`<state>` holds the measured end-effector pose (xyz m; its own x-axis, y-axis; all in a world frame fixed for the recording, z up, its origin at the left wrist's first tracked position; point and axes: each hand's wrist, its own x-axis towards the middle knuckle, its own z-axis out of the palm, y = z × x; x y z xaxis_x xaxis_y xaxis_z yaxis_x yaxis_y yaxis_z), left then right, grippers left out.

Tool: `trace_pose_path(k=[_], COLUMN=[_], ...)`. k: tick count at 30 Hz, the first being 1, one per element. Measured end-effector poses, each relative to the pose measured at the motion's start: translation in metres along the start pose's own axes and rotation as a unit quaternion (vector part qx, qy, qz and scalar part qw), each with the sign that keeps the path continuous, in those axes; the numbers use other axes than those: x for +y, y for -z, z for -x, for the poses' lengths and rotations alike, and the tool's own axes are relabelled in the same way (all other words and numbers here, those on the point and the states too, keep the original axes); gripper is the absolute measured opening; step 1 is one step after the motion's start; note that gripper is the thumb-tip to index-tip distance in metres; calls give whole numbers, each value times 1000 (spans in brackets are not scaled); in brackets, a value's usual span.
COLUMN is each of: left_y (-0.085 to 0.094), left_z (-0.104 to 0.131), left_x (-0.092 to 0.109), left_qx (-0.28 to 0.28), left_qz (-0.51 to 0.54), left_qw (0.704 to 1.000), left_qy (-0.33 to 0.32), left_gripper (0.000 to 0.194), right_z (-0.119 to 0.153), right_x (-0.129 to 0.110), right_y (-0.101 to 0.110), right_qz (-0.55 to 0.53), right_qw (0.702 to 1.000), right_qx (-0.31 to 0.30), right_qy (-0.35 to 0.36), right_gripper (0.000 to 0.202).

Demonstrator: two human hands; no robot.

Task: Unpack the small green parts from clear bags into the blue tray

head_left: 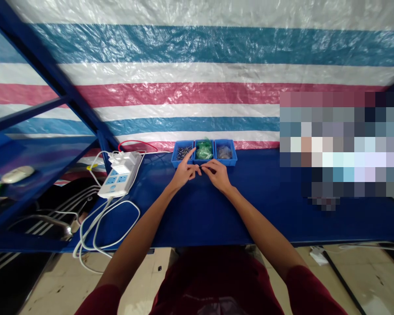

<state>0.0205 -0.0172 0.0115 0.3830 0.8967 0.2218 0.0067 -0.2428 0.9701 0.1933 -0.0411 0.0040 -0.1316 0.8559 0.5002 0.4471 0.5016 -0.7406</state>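
My left hand (184, 173) is just in front of the blue bins, its index finger stretched out and its other fingers curled toward the thumb. My right hand (217, 175) faces it, thumb and fingers pinched together. Between the fingertips of both hands is a small dark piece (200, 166), too small to name. Behind the hands stand three blue bins in a row. The left one holds metal screws or similar pins (183, 153), the middle one a green plastic bag (203, 151), and the right one small pale pieces in what looks like clear plastic (223, 152).
On the left of the blue table (200, 218) lies a white power strip (118, 177) with plugged-in adapters and looped white cables (98, 227). Blue frame bars (68, 98) rise at the left. Striped sheeting (184, 94) hangs behind. A pixelated patch hides the right side.
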Motion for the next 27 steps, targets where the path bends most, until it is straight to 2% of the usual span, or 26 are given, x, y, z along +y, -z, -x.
trace_pose_path(k=[4, 10, 12, 15, 16, 18, 20, 21, 24, 25, 27], left_y=[-1, -3, -2, 1, 1, 3, 5, 8, 21, 27, 39], left_z=[2, 2, 2, 2, 2, 3, 3, 2, -2, -5, -10], left_x=[2, 3, 2, -1, -2, -1, 4, 9, 27, 33, 42], left_qx=[-22, -22, 1, 39, 44, 51, 90, 130, 302, 349, 380], left_qz=[15, 6, -12, -78, -110, -180, -252, -286, -367, -386, -432], left_qw=[999, 1000, 1000, 996, 993, 980, 957, 938, 853, 823, 789], left_qy=[18, 19, 9, -17, -29, -63, -114, -143, -216, -229, -216], left_gripper=[96, 93, 78, 42, 35, 34, 34, 33, 31, 32, 33], right_z=[-1, -1, -1, -2, -3, -3, -3, -3, -3, -4, -4], right_x=[2, 10, 13, 15, 15, 14, 12, 12, 11, 12, 14], right_y=[-1, -6, -7, -6, -5, -4, -3, -3, -1, -1, 1], right_qz=[-8, -17, -7, 6, 9, 12, 14, 14, 15, 17, 30], right_qw=[1000, 999, 998, 998, 998, 998, 997, 997, 996, 995, 995], right_qx=[1, 17, 29, 58, 64, 67, 70, 73, 90, 94, 95], right_qy=[3, 47, 53, 33, 25, 13, 1, -6, -24, -26, -26], right_gripper=[20, 17, 17, 17, 18, 20, 21, 22, 26, 26, 25])
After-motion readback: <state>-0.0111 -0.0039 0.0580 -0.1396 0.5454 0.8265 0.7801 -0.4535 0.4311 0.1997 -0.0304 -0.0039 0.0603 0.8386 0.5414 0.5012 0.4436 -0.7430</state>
